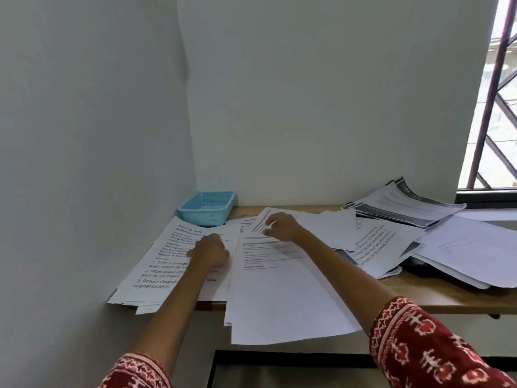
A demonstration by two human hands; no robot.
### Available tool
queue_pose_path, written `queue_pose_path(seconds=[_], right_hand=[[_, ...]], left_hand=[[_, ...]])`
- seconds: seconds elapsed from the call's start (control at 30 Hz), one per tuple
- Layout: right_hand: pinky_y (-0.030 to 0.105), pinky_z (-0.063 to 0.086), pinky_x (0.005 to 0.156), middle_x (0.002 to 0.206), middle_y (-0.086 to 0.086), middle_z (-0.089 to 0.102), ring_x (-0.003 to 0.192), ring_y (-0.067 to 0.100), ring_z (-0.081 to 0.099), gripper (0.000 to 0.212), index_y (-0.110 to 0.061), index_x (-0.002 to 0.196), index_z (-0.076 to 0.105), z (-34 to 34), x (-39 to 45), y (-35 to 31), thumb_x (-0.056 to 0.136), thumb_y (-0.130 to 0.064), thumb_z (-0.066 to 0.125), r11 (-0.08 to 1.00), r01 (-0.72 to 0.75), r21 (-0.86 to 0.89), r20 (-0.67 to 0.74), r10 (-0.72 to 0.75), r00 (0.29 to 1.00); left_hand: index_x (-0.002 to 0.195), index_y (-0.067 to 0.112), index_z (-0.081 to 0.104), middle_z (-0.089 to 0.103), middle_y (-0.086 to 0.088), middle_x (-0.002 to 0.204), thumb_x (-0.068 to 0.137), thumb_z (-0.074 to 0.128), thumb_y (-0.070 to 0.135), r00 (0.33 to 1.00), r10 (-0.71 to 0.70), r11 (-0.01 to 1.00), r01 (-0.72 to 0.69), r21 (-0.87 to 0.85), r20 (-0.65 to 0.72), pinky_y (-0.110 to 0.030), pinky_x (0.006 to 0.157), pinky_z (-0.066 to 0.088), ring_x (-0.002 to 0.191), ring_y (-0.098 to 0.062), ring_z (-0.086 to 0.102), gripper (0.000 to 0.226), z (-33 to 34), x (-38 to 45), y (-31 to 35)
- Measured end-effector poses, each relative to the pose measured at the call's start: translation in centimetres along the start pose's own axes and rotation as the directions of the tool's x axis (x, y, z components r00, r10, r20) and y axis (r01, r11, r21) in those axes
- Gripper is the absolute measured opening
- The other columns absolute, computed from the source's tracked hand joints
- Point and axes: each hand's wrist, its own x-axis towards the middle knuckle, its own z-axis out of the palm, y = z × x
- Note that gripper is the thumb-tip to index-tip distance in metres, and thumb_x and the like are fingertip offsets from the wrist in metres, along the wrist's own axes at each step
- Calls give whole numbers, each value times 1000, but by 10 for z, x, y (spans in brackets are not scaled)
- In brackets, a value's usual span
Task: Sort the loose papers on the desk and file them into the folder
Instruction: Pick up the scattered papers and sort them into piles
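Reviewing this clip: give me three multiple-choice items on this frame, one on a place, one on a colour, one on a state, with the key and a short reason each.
1. Where does the basket stand?
A. In the desk's far left corner
B. On the window sill
C. On the floor

2. What colour is the basket?
A. Red
B. Light blue
C. Black

3. What is the left hand doing?
A. Hanging off the desk
B. Holding the basket
C. Resting on the printed sheet

Key: 1 A, it sits where the two walls meet; 2 B, its mesh sides are pale blue; 3 C, the hand lies on the page of numbered steps, while the right hand touches another sheet.
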Motion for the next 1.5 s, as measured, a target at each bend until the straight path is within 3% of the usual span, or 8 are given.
queue_pose_path(seconds=[0.1,0.43,0.67,0.87,1.2,1.27,1.37,1.5], right_hand=[[38,37,106,133,4,54,123,22,49,30,-16,116,60,-16,3,39,88,-26,61,991,-136,19,-86,137,987],[38,38,98,136,24,41,125,36,40,61,-1,134,33,-62,-4,127,85,-19,66,754,-623,206,-271,656,705],[26,51,43,93,21,58,58,20,67,41,0,114,49,-75,5,139,77,11,62,643,-421,640,-215,676,705],[15,39,51,100,21,62,78,23,58,41,0,128,45,-114,-13,103,90,13,42,875,-90,476,-722,447,529],[6,43,47,85,10,57,60,7,53,35,0,122,48,-141,-57,60,89,10,46,863,189,469,-831,358,427],[7,45,45,84,9,59,58,6,57,35,-2,121,47,-133,-66,51,89,9,50,828,231,511,-795,353,493],[31,58,55,86,14,68,68,26,70,36,-10,118,47,-107,-74,46,86,7,54,786,241,569,-734,353,581],[43,59,70,75,3,65,59,19,67,37,-11,112,52,-80,-91,43,80,-3,70,772,98,628,-580,380,720]], left_hand=[[111,11,59,63,-5,112,87,63,28,994,106,992,-106,-71,0,-26,77,41,92,-15,54,30,2,6,24],[120,19,55,51,-5,127,77,75,33,943,145,982,-101,-158,301,-29,85,44,105,-18,49,49,9,33,31],[121,25,54,47,-5,135,77,73,40,956,136,984,-101,-146,258,-35,104,37,125,-23,43,51,22,37,24],[123,25,54,47,-4,135,81,68,42,973,139,988,-124,-91,183,-31,105,28,127,-23,39,47,28,32,27],[112,17,59,58,-4,120,78,72,38,987,152,976,-142,-168,51,-33,93,40,113,-23,51,42,26,14,36],[113,7,57,63,-9,109,87,62,41,993,115,842,-91,-531,12,-31,80,49,96,-23,60,42,21,1,50],[95,0,55,67,-14,81,96,40,46,952,79,273,263,-925,294,-23,46,52,64,-22,62,48,10,-21,78],[100,-10,54,68,-17,66,95,53,12,960,3,116,279,-953,281,-22,38,49,42,-19,61,22,8,-27,88]])
